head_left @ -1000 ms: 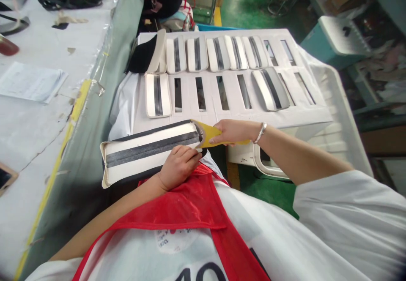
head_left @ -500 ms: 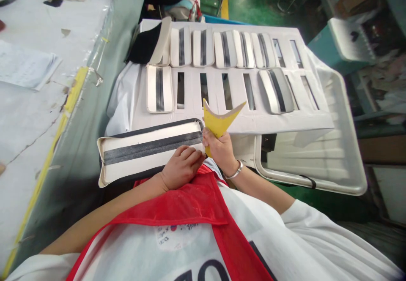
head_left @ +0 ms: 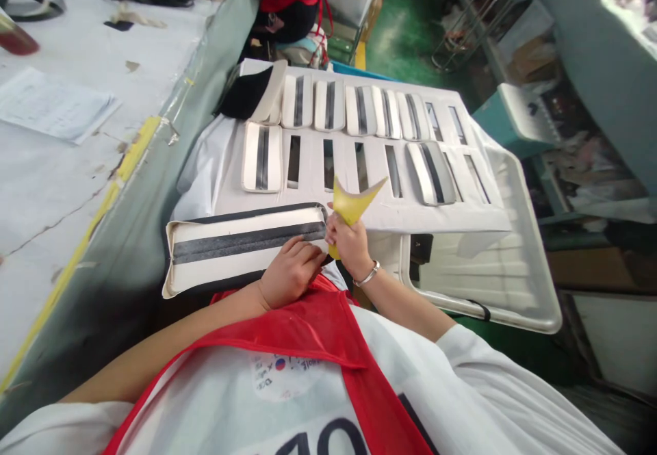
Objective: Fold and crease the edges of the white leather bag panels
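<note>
A long white piece with raised edges, a dark stripe along its middle and black outer sides (head_left: 236,226), lies in front of me like a shallow open case. My left hand (head_left: 291,274) is closed over its near edge at the right end, fingers curled inward and the fingertips partly hidden. In a fist, my right hand (head_left: 350,244) grips a yellow piece with a concave top edge and two pointed corners (head_left: 354,203). It stands upright at the long piece's right end. That fist is against or very near the corner; I cannot tell if it touches.
Beyond my hands, a pale slotted board (head_left: 308,203) bears several smaller striped white pieces (head_left: 262,157) and a black-and-white piece (head_left: 251,92). A white tub (head_left: 544,291) is under its right side. A worktable with papers (head_left: 51,106) stands at left.
The camera view has shifted, so the board and tub appear lower and further left. Both hands keep their holds, and the yellow piece has moved slightly against the long piece's corner.
</note>
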Motion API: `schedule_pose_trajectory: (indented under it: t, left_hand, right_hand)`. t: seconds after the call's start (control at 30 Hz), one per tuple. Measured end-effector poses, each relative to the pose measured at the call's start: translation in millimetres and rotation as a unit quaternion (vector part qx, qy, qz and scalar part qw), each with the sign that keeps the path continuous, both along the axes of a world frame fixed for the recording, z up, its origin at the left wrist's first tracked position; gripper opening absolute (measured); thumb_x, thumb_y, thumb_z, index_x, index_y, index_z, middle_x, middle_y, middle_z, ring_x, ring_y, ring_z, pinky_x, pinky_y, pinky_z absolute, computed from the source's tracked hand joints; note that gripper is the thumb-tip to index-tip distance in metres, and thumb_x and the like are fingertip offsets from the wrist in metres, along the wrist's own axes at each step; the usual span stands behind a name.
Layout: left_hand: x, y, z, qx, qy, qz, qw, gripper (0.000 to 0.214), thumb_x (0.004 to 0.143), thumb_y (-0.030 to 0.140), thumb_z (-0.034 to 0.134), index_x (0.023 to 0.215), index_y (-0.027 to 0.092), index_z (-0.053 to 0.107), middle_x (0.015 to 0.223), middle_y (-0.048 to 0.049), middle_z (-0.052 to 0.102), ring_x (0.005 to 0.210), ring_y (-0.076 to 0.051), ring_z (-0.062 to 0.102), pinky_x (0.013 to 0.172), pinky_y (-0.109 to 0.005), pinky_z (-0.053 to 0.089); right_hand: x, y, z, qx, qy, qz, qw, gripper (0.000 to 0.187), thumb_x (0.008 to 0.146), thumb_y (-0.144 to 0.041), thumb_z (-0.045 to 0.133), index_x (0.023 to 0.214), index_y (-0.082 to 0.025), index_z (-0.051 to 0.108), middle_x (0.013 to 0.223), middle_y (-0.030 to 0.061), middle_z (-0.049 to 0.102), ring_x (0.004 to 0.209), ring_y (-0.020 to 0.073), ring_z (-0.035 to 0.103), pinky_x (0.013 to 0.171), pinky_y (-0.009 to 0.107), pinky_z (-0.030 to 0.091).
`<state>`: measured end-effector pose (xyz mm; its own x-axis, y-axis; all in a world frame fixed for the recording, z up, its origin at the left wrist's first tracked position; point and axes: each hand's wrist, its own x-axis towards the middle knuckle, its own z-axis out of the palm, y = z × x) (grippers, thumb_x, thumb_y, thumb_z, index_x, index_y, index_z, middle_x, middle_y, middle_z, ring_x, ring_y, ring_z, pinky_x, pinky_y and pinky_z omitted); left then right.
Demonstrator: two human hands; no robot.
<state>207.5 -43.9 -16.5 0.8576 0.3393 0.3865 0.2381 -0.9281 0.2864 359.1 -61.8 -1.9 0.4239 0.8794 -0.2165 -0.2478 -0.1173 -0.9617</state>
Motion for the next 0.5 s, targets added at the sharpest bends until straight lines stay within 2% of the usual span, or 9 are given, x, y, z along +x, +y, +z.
schedule_pose_trajectory:
  t: [0.07, 0.13, 0.37, 0.5]
  left_hand:
    - [-7.3, -2.1, -2.2, -0.011, -0.027, 0.022, 0.999, 0.025, 0.09, 0.021, 0.048, 0.108, 0.011, 0.062, 0.1, -0.0098, 0.064, 0.098, -0.019, 0.056, 0.104, -0.042, 0.038]
    - [-12.1, -3.6, -4.6, -0.008, -0.023, 0.025, 0.999, 0.024, 0.09, 0.021, 0.048, 0.107, 0.012, 0.063, 0.1, -0.0089, 0.064, 0.099, -0.019, 0.056, 0.105, -0.042, 0.037]
    - [-10.3, -3.7, -3.5, 0.015, 0.006, 0.01, 1.0, 0.023, 0.091, 0.02, 0.047, 0.106, 0.014, 0.063, 0.098, -0.0077, 0.063, 0.101, -0.02, 0.055, 0.106, -0.043, 0.034]
    - [-9.4, -2.1, -4.8, 0.023, 0.006, 0.006, 1.0, 0.022, 0.092, 0.02, 0.046, 0.104, 0.014, 0.063, 0.096, -0.0074, 0.063, 0.101, -0.019, 0.053, 0.106, -0.042, 0.034]
  right_hand:
    - [-5.5, -3.5, 2.7, 0.041, 0.031, -0.072, 0.996, 0.042, 0.078, -0.04, 0.057, 0.114, -0.019, 0.049, 0.058, -0.0086, 0.032, 0.043, 0.0051, 0.026, 0.041, 0.02, 0.026]
    - [-11.6, -7.3, 4.2, 0.05, 0.032, -0.106, 0.993, 0.046, 0.075, -0.042, 0.06, 0.114, -0.02, 0.049, 0.059, -0.0085, 0.034, 0.043, 0.0049, 0.026, 0.041, 0.02, 0.027]
    - [-21.6, -6.5, 0.6, 0.038, 0.0, -0.131, 0.991, 0.044, 0.077, -0.043, 0.059, 0.112, -0.019, 0.05, 0.058, -0.0091, 0.034, 0.042, 0.0043, 0.027, 0.04, 0.02, 0.026]
    - [-13.9, -4.2, -1.7, 0.048, 0.043, -0.152, 0.986, 0.038, 0.074, -0.037, 0.062, 0.107, -0.019, 0.052, 0.056, -0.0106, 0.034, 0.04, 0.0035, 0.025, 0.039, 0.018, 0.024]
